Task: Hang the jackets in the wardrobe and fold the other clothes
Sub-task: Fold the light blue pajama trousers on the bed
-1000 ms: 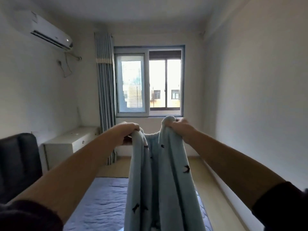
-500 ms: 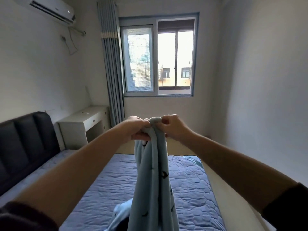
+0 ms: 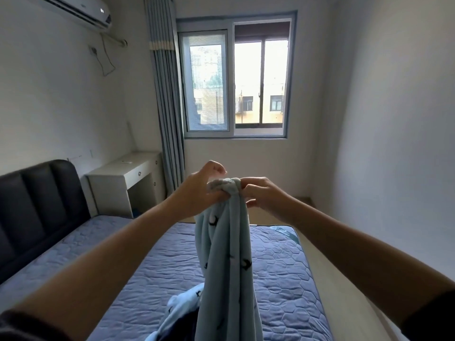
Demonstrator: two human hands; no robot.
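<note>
Pale-blue garment (image 3: 227, 257): soft, light, limp. Left grip (image 3: 198, 190) and right grip (image 3: 267, 196) pinch its bunched top; probably best held by the corners.

The garment (image 3: 226, 254) runs off the bottom edge at 6 o'clock, so its hem and full shape are unseen. Its dark prints are too small to make out. Its bunched top covers the lower fingers of the left hand (image 3: 197, 193), which grips it. Whether the right hand (image 3: 267, 196) pinches the cloth or only touches it cannot be told. The hanging cloth hides a strip of the bed (image 3: 278, 279). At 7 o'clock a pale blue piece (image 3: 183, 301) and a dark cloth (image 3: 182, 326) are cut by the bottom edge. The headboard (image 3: 32, 205) is cut at 9 o'clock and the air conditioner (image 3: 78, 11) at 11. A small item (image 3: 128, 162) on the surface (image 3: 115, 173) at 10 o'clock cannot be identified.
</note>
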